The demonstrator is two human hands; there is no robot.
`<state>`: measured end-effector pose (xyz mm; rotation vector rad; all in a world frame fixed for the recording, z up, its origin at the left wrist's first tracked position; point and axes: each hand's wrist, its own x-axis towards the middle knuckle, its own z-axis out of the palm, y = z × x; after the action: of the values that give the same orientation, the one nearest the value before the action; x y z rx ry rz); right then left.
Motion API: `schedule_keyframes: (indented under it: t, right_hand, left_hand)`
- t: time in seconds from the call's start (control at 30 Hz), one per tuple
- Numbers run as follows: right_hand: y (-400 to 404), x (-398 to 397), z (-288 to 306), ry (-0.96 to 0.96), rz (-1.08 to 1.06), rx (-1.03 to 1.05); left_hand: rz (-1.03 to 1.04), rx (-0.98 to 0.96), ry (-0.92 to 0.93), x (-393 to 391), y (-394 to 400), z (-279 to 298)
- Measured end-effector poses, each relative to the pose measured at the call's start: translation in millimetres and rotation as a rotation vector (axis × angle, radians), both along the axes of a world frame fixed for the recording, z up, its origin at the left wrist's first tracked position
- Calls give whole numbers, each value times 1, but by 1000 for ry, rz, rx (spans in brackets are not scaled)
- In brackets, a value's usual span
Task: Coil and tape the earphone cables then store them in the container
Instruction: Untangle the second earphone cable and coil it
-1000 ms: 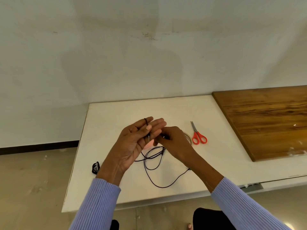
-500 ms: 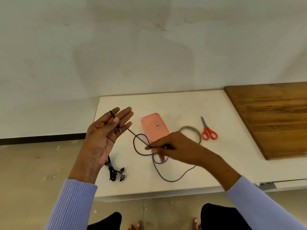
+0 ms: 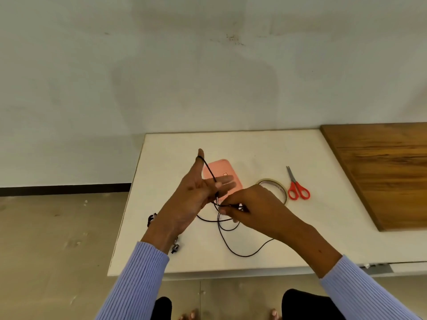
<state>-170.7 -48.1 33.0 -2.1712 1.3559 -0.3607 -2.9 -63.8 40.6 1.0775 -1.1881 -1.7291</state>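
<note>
Left hand is raised above the table, fingers straight and spread, thumb up, with the black earphone cable looped over the thumb tip and running down across the palm. Right hand sits just beside it, nearly touching, fingertips pinching the cable below the left palm; exact pinch point is blurred and partly hidden by the fingers. The rest of the cable drops in loose loops onto the white tabletop between the two forearms. Pink container lies flat on the table behind the left hand, largely covered by it; cannot tell whether it is lidded or open. Tape roll lies just right of the right hand, its near-left part hidden behind the knuckles. Red-handled scissors lie beside the tape, not touching it, as far as can be seen. A second dark earphone bundle peeks out left of the left wrist, with small plug-like bits below the wrist; mostly hidden, details too small to read. Wooden board covers the right side of the table, cut off by the frame edge. Plain pale wall behind with a dark skirting strip, beige floor at left. Lilac ribbed sleeves are cut off at the bottom edge.
</note>
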Motion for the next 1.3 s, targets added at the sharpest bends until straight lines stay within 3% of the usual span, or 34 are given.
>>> schedule_keyframes:
  t: [0.07,0.17,0.33,0.5,0.77,1.3]
  right_hand:
    - [2,0,0,32,60,9]
    - [1,-2,0,78,116,52]
    - [-5,-15,4,-51,60,73]
    - [-11,-23,1,-33,11,-3]
    - [-15,-34,10,-315,-178,-66]
    - [-17,-29,5,-425,-222,-121]
  left_hand:
    - [-119,6,-146,-1,3,-2]
    - [-267,88,-193,0,4,-5]
    - [-270,163,-104,8,-1,0]
    - [-305,181,-170,10,-3,-6]
    - [-440,239,60,6,-7,-7]
    - [-663,260,130,11,-7,-6]
